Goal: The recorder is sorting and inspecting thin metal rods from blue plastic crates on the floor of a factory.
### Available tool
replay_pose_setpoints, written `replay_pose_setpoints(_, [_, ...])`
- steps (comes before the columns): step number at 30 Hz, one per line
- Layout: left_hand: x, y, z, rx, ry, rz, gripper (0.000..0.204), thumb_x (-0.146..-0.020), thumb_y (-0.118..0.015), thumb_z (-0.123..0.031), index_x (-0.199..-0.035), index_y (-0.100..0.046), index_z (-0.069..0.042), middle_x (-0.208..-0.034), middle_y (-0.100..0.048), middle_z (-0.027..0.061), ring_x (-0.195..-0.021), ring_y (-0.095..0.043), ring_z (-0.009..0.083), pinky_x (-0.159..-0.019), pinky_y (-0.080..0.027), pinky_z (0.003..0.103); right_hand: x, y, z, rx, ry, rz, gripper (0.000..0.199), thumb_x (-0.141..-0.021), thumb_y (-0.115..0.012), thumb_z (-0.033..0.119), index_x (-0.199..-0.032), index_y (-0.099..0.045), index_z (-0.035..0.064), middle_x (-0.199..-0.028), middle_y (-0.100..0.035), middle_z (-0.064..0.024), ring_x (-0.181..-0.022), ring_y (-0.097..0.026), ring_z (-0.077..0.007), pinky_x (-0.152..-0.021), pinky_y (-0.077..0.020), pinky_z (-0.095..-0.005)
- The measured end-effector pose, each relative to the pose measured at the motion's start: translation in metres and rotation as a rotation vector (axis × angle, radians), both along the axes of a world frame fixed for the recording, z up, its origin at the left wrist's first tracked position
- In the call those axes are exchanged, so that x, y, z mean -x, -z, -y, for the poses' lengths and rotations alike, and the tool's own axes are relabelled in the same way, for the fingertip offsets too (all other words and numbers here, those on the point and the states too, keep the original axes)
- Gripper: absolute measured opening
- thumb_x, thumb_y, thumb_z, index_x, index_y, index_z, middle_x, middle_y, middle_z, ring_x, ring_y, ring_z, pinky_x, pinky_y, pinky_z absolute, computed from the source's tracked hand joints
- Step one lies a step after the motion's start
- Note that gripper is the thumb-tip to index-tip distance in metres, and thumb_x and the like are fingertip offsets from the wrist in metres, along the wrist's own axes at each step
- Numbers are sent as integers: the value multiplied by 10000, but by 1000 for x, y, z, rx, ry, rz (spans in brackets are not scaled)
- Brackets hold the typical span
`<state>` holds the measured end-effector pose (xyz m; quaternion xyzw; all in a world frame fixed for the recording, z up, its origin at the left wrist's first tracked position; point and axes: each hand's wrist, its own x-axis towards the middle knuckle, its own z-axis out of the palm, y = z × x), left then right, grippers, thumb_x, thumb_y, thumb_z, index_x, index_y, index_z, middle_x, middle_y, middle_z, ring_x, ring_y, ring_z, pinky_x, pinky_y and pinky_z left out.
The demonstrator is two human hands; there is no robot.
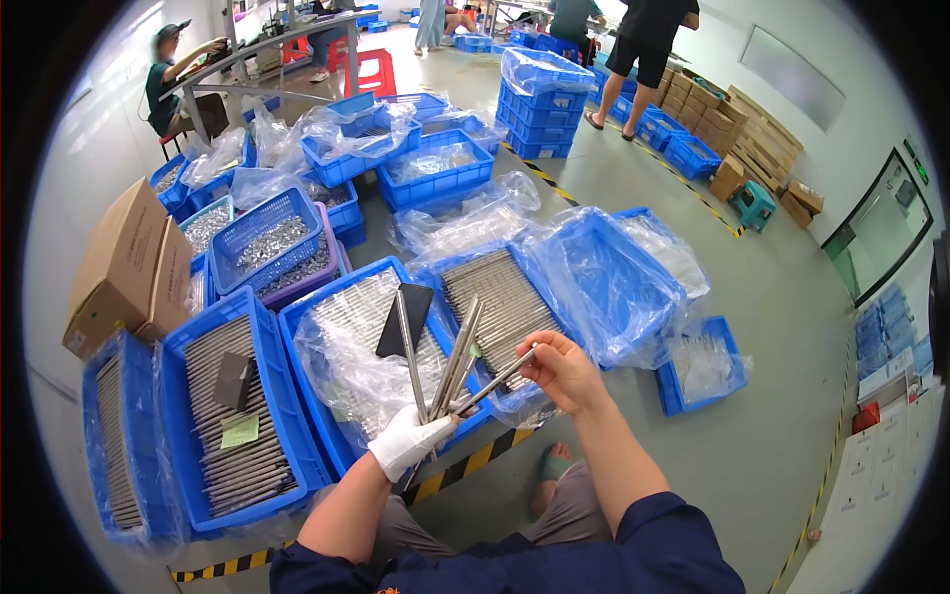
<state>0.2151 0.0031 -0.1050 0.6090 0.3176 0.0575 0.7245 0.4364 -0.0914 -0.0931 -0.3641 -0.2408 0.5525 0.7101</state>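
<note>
My left hand (410, 442), in a white glove, is closed around several slim metal rods (457, 348) that fan upward from its grip. One rod (501, 380) slants off to the right, and my bare right hand (566, 374) pinches its upper end. Both hands are above the near edge of the blue bins. Just beyond them, a blue bin of rods lined with plastic film (498, 289) holds neat rows. To its left, another bin (287, 322) carries rods under clear film, with a flat dark rectangular object (405, 319) on top.
More rod bins (315, 465) stand at left, one with a dark block (233, 381) and a paper note. A cardboard box (124, 252), a basket of small metal parts (267, 241), a film-lined bin (618, 287) and stacked crates (539, 124) surround them. Several people are farther back.
</note>
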Motion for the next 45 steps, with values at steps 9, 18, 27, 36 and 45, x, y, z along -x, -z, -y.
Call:
replay_pose_setpoints(9, [-1, 3, 6, 108, -45, 30, 239, -773, -572, -222, -925, -557, -39, -622, -467, -30, -520, -411, 47, -451, -335, 196, 46, 17, -3, 201, -14, 267, 149, -759, -574, 58, -906, -563, 34, -819, -585, -28, -684, -527, -85, -634, -428, -203])
replay_pose_setpoints(18, [-3, 2, 5, 162, -186, 52, 186, -798, -533, -256, -802, -529, -70, -650, -491, -19, -548, -433, 57, -471, -355, 200, 55, 24, -10, 315, -3, 334, 196, -747, -609, 111, -914, -569, 17, -784, -569, -15, -680, -499, -73, -631, -403, -202])
replay_pose_setpoints(27, [-5, 9, -1, 166, -176, 200, 275, -756, -538, -161, -989, -536, -15, -758, -531, 26, -634, -466, 79, -569, -375, 200, 35, 13, -5, 343, -83, 160, 138, -796, -564, 149, -862, -559, 28, -696, -536, -11, -609, -499, -74, -568, -420, -203])
replay_pose_setpoints(36, [-6, -12, 3, 306, -119, 216, 340, -710, -600, -165, -1001, -531, -3, -823, -554, 62, -717, -513, 100, -638, -420, 223, 62, 29, -4, 491, -624, -94, 164, -803, -537, 153, -889, -555, 15, -788, -568, -28, -650, -538, -105, -579, -448, -236])
replay_pose_setpoints(45, [2, 12, -19, 134, -239, 317, 307, -696, -578, -87, -989, -510, -28, -839, -560, 79, -762, -526, 144, -694, -422, 253, 113, 26, 13, 383, -1104, 261, 196, -747, -618, 190, -842, -570, 25, -737, -567, -11, -675, -522, -74, -624, -432, -209])
